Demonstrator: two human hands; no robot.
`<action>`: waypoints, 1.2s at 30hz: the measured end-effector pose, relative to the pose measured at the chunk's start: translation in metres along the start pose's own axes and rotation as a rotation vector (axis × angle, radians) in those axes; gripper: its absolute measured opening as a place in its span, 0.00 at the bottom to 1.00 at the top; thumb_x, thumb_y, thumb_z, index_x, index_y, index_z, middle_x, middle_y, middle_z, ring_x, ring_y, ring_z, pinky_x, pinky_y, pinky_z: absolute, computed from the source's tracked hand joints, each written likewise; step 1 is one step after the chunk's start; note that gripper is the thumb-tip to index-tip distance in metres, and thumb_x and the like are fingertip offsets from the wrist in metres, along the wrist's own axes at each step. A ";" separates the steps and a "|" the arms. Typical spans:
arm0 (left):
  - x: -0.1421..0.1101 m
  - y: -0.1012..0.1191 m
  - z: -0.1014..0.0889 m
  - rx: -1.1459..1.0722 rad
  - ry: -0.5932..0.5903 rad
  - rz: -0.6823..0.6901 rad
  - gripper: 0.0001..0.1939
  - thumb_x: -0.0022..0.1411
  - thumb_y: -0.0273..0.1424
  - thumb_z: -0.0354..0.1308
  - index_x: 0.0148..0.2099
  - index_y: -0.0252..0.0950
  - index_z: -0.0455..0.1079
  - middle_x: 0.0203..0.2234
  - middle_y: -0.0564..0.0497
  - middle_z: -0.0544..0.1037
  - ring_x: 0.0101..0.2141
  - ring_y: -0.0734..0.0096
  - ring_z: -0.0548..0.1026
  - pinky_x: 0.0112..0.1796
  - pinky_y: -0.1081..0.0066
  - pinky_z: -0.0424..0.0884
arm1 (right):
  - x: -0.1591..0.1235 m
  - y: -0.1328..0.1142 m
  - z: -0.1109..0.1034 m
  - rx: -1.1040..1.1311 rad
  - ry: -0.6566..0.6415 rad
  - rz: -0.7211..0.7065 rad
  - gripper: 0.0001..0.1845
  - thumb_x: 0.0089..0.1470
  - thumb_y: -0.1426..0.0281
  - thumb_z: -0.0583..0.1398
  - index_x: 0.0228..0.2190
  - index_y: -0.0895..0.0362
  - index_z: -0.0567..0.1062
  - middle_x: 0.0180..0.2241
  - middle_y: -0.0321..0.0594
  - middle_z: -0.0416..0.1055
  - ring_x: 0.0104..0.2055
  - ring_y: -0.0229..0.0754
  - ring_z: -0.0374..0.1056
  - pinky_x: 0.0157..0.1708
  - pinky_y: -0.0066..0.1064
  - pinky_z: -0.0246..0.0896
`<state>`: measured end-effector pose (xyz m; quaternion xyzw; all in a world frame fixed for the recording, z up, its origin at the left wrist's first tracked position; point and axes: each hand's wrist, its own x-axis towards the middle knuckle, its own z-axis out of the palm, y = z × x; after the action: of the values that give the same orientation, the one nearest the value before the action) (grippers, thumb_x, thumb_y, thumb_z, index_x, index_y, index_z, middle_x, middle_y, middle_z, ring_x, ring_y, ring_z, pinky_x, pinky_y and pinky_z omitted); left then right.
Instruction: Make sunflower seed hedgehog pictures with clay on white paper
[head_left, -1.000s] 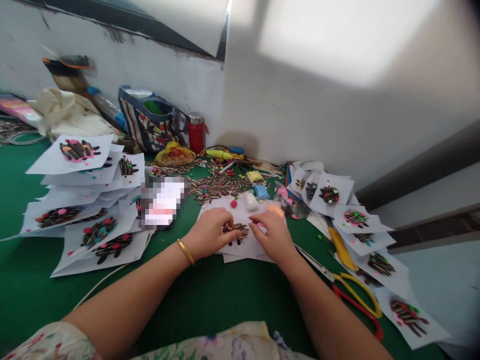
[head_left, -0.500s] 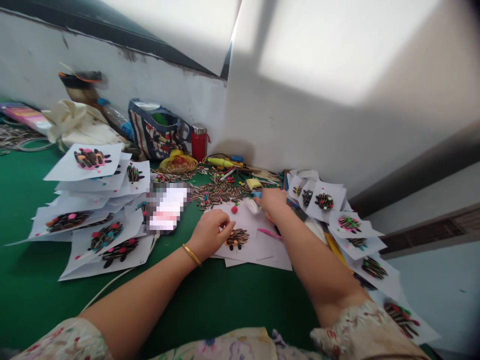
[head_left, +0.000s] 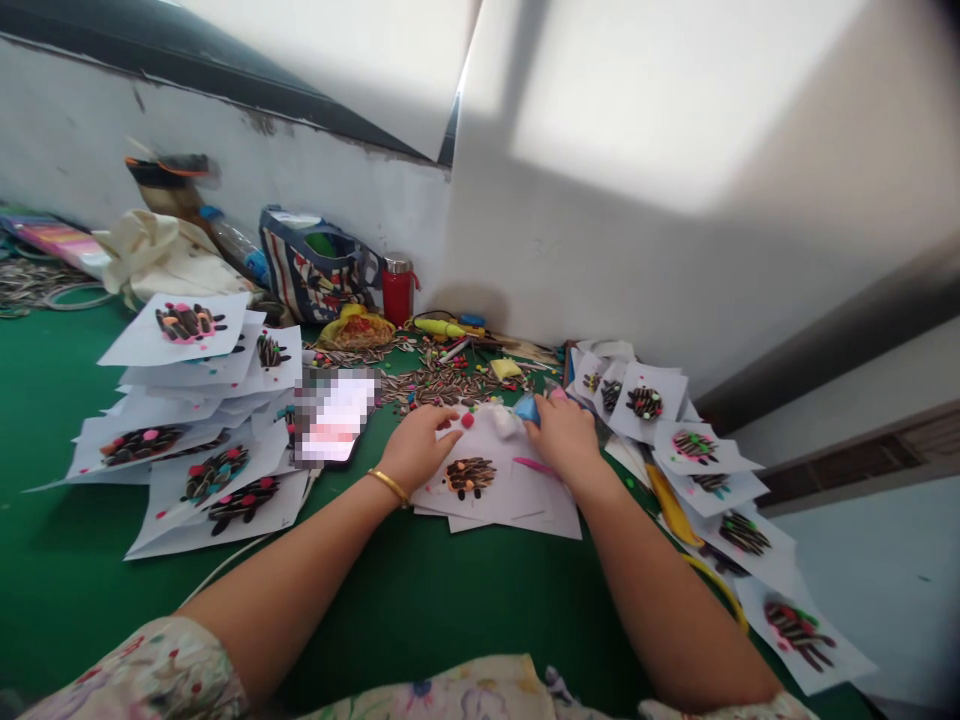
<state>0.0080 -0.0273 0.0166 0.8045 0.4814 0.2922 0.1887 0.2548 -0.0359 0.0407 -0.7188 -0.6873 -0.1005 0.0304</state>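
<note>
My left hand [head_left: 421,447] hovers at the left edge of white paper sheets [head_left: 510,508], with thumb and fingers apart and nothing in them. Close to its fingertips is a small red ball [head_left: 467,420]. Below it on the top sheet is a hedgehog-like picture [head_left: 469,478] of dark striped seeds and orange clay. My right hand [head_left: 564,432] is closed on a soft blue packet [head_left: 526,408]; a pink bit [head_left: 557,394] shows at its fingers. A white crumpled lump [head_left: 498,420] lies between the hands. The pink tool [head_left: 531,465] rests on the paper beside my right wrist.
Finished seed pictures are stacked at the left [head_left: 187,400] and fanned out at the right [head_left: 694,445]. A phone [head_left: 341,415] on a cable lies left of the paper. Behind are scattered seeds [head_left: 427,385], a red flask [head_left: 397,290] and a striped bag [head_left: 319,265] by the wall.
My right hand has drawn back toward me with the blue packet. My left hand has shifted slightly left and its fingers have spread, uncovering the seed picture.
</note>
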 end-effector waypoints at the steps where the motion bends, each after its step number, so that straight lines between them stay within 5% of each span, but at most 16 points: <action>1: 0.006 0.000 0.002 0.048 -0.043 -0.001 0.17 0.62 0.37 0.56 0.52 0.36 0.71 0.40 0.46 0.76 0.42 0.62 0.73 0.44 0.65 0.68 | -0.004 0.001 0.002 -0.003 0.010 0.012 0.25 0.58 0.60 0.58 0.54 0.59 0.69 0.50 0.55 0.71 0.51 0.57 0.63 0.46 0.45 0.56; 5: 0.033 0.004 0.013 0.236 -0.112 -0.001 0.15 0.61 0.36 0.57 0.49 0.38 0.73 0.43 0.43 0.75 0.46 0.58 0.72 0.47 0.62 0.66 | -0.011 0.001 0.004 0.047 0.111 0.001 0.23 0.59 0.61 0.58 0.53 0.58 0.70 0.53 0.54 0.69 0.53 0.56 0.62 0.47 0.45 0.55; 12: 0.054 0.010 0.015 0.197 -0.125 -0.011 0.06 0.57 0.32 0.59 0.35 0.35 0.75 0.37 0.42 0.77 0.43 0.55 0.72 0.45 0.60 0.66 | -0.036 -0.004 0.000 0.283 0.173 -0.167 0.16 0.59 0.67 0.58 0.49 0.53 0.74 0.51 0.47 0.71 0.52 0.52 0.63 0.49 0.44 0.56; 17: 0.037 0.023 -0.002 -0.026 -0.184 -0.048 0.17 0.65 0.42 0.51 0.38 0.36 0.74 0.30 0.48 0.78 0.32 0.67 0.74 0.35 0.68 0.69 | -0.053 -0.016 -0.005 0.660 0.195 -0.278 0.16 0.60 0.68 0.58 0.49 0.55 0.75 0.43 0.44 0.74 0.47 0.47 0.67 0.49 0.40 0.59; 20: 0.017 0.033 -0.007 -0.601 -0.299 -0.133 0.19 0.61 0.45 0.54 0.34 0.34 0.74 0.26 0.50 0.77 0.28 0.70 0.72 0.32 0.71 0.68 | -0.058 -0.030 -0.009 0.920 0.177 -0.312 0.17 0.58 0.66 0.60 0.50 0.53 0.73 0.38 0.40 0.74 0.41 0.43 0.68 0.43 0.36 0.63; 24: -0.004 0.040 -0.005 -0.900 -0.380 -0.272 0.21 0.58 0.48 0.59 0.32 0.33 0.72 0.23 0.52 0.74 0.25 0.74 0.69 0.28 0.73 0.64 | -0.062 -0.042 -0.012 1.133 0.191 -0.269 0.13 0.57 0.65 0.61 0.45 0.52 0.75 0.33 0.37 0.72 0.35 0.41 0.67 0.37 0.33 0.64; 30: -0.014 0.042 0.000 -1.039 -0.486 -0.341 0.22 0.60 0.48 0.58 0.36 0.32 0.73 0.27 0.48 0.77 0.26 0.74 0.71 0.26 0.74 0.60 | -0.065 -0.039 -0.013 1.157 0.175 -0.308 0.05 0.57 0.66 0.62 0.35 0.53 0.78 0.31 0.38 0.72 0.36 0.42 0.68 0.37 0.34 0.65; 36: -0.022 0.046 0.001 -1.018 -0.445 -0.364 0.19 0.57 0.45 0.62 0.37 0.33 0.73 0.26 0.50 0.76 0.28 0.73 0.71 0.29 0.73 0.63 | -0.072 -0.033 -0.013 1.165 0.140 -0.318 0.06 0.57 0.65 0.61 0.34 0.53 0.78 0.33 0.39 0.73 0.38 0.42 0.69 0.40 0.36 0.66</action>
<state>0.0315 -0.0685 0.0360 0.5587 0.3597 0.2737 0.6954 0.2178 -0.1076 0.0370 -0.4640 -0.7245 0.2417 0.4486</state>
